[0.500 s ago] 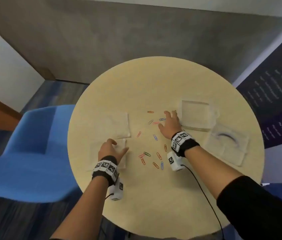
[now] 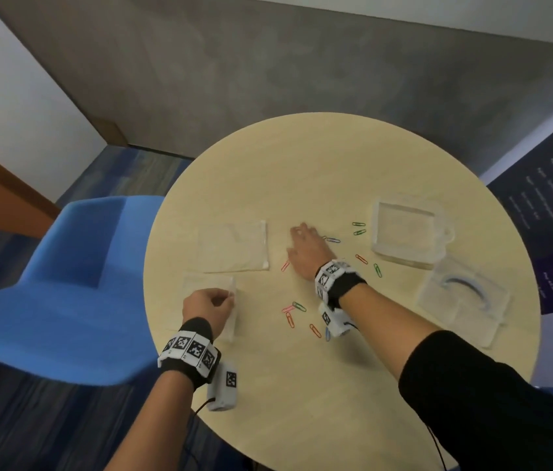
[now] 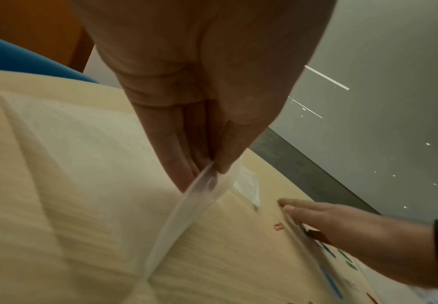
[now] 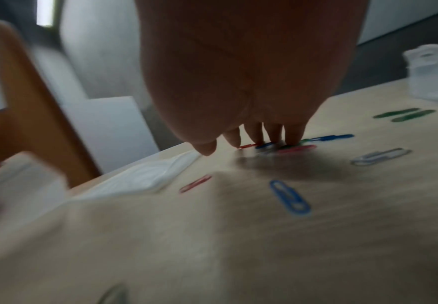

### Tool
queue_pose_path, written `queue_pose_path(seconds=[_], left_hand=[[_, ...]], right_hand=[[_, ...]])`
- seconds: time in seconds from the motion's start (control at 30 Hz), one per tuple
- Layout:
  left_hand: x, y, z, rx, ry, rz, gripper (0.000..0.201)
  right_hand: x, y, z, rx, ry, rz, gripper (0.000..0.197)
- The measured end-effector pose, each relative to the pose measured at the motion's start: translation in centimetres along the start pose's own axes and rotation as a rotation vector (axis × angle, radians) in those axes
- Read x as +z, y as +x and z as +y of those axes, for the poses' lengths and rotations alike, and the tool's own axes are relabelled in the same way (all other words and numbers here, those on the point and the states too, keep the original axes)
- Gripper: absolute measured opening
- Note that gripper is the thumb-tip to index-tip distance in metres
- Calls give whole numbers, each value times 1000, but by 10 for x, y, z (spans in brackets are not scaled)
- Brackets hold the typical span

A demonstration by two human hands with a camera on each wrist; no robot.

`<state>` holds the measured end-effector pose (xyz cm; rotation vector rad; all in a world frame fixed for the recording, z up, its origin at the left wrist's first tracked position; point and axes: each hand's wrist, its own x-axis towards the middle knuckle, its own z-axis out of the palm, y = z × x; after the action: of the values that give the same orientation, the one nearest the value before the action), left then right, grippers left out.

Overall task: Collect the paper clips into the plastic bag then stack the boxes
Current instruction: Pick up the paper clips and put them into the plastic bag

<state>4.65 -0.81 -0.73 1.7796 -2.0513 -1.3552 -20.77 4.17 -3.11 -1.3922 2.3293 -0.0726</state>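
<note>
Coloured paper clips (image 2: 360, 259) lie scattered over the round table (image 2: 336, 396). My left hand (image 2: 229, 295) pinches the raised edge of a small clear plastic bag (image 2: 207, 287); the left wrist view shows thumb and fingers (image 3: 176, 164) clamped on the bag's rim (image 3: 200, 191). My right hand (image 2: 297, 232) lies flat mid-table. Its fingertips (image 4: 293, 135) press on several clips (image 4: 296, 149) in the blurred right wrist view. Two clear boxes stand at the right: one (image 2: 407, 232) farther, one (image 2: 462, 300) nearer.
A second flat plastic bag (image 2: 234, 248) lies just left of my right hand. More clips (image 2: 294, 312) sit between my forearms. A blue chair (image 2: 64, 283) stands against the table's left edge. A dark printed panel (image 2: 547, 198) is at the right.
My right hand has slid left, away from the far box toward the flat bag. My left hand now pinches the near bag's edge instead of resting on it.
</note>
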Motion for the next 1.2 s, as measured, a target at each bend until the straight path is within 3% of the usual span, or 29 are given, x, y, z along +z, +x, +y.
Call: queue_pose_path(seconds=[0.17,0.37,0.6,0.83,1.07,1.2], left_hand=[[2,-6,2,13,4,-35,19],[7,-20,3,27,48,-63,19],[9,-36,18,87,53,-72,17],[12,-53,32,136,26,-76,21],[18,-64,35,155,59,-123,21],[22,-66,37,169,66,-128,21]], right_hand=[[12,-54,-20,-257,-71,-83,55],[30,-122,-14,-416,-136,-138,63],[46,-144,16,-477,-211,-84,16],[16,-134,19,-301,-203,-84,20],[-5,-132,60,39,197,141,14],[0,-143,61,58,176,170,22]])
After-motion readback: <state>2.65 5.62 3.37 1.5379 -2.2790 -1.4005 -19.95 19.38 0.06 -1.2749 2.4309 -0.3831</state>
